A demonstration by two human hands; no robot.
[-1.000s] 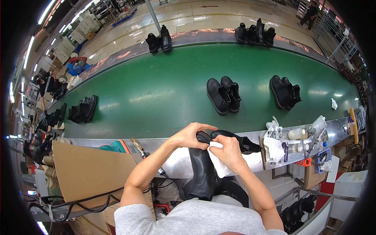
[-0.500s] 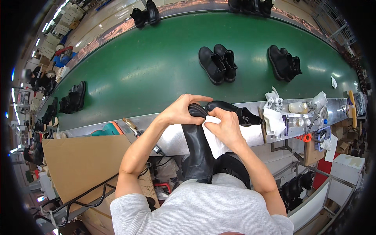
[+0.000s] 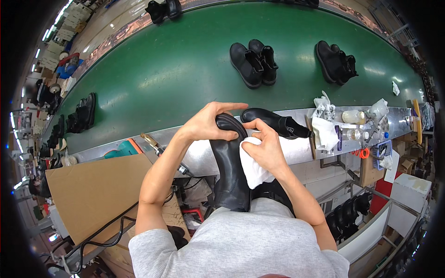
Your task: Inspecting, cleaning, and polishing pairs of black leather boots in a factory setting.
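Green tabletop (image 3: pixel 176 78), twelve o'clock; cardboard (image 3: pixel 95 194), eight; glossy black boot (image 3: pixel 228 171) clasped by left hand (image 3: pixel 204 123); right hand (image 3: pixel 267 149) pinching cloth (image 3: pixel 252 170).

I have the left hand (image 3: pixel 204 124) curled like a C, its pointing finger (image 3: pixel 234 106) straight, above its thumb (image 3: pixel 226 135). The right hand (image 3: pixel 266 147) is just beside it, gripping. The left arm (image 3: pixel 161 173) and right arm (image 3: pixel 300 197) bend outward below the hands.
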